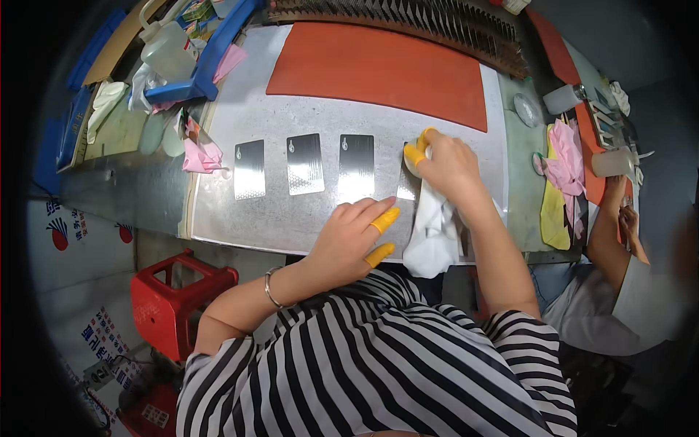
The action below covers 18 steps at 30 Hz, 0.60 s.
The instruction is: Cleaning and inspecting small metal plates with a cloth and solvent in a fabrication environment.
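Three shiny dark metal cards, the left card, the middle card and the right card, lie in a row on the grey work surface. A fourth card lies to their right, partly covered by my right hand. That hand pinches a white cloth against its upper part, and the cloth hangs over the near table edge. My left hand has its fingers stretched, the tips by this card's lower left corner; contact is unclear. Yellow finger cots cover fingertips on both hands.
An orange-red mat lies beyond the cards, with a rack of thin upright plates behind it. A blue tray and a plastic bottle stand at left. Pink cloth lies right, near a co-worker's arm. A red stool stands below left.
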### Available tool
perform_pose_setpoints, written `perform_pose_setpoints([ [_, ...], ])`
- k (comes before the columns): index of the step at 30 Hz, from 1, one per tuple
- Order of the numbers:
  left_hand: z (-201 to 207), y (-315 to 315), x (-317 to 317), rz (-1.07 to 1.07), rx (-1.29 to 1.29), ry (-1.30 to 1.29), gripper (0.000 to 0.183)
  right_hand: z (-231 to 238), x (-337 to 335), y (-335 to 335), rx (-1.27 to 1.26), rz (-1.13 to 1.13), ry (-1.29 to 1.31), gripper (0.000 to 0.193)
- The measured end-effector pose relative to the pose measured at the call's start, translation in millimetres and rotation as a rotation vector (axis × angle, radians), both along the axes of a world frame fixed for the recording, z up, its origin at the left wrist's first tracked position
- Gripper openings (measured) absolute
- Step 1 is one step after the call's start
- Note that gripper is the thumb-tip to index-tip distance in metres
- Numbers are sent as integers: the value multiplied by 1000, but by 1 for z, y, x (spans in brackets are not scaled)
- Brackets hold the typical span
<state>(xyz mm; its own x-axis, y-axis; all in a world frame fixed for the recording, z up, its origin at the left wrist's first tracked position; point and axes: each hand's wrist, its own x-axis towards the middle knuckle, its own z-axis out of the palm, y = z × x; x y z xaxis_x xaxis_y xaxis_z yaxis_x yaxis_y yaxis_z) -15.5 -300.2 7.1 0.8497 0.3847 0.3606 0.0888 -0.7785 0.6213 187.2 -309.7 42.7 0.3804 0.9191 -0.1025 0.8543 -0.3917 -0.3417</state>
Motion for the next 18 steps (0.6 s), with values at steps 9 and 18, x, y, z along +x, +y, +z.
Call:
perform_pose_setpoints([
  [9,-16,1,6,-12,51,63,38,-32,-31,-45,-34,47,7,27],
  [18,3,-30,49,-105,-10,63,42,14,37,-67,-21,-49,54,29],
])
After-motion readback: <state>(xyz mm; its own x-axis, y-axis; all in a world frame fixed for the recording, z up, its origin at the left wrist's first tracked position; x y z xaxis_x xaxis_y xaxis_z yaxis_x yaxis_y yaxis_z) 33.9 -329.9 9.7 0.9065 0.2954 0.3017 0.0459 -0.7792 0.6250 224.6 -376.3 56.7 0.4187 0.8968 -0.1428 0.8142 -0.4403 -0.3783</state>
